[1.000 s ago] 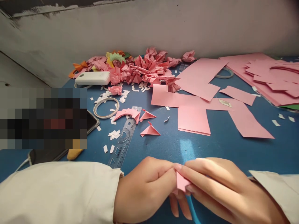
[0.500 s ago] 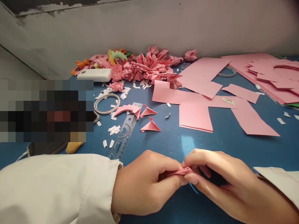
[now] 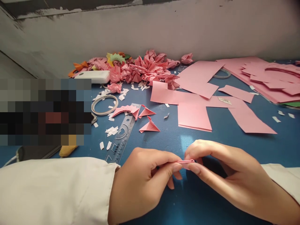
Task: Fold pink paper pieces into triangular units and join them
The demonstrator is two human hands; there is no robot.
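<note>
My left hand (image 3: pixel 145 181) and my right hand (image 3: pixel 225 175) meet low in the middle, just above the blue table (image 3: pixel 164 137). Both pinch a small folded piece of pink paper (image 3: pixel 186 162), seen edge-on as a thin strip between thumbs and forefingers. Pale sleeves cover both forearms. Beyond the hands lie folded pink triangles (image 3: pixel 149 126) beside a clear plastic ruler (image 3: pixel 122 134).
A heap of folded pink paper shapes (image 3: pixel 145 68) sits against the wall, with orange and green ones at its left. Flat pink sheets (image 3: pixel 194 117) spread across the right. A tape ring (image 3: pixel 104 104), a white power bank (image 3: pixel 93 76) and white paper scraps lie at the left.
The pink piece was turned from facing me to edge-on and flattened between the fingertips. Both hands have risen slightly in view, farther from me.
</note>
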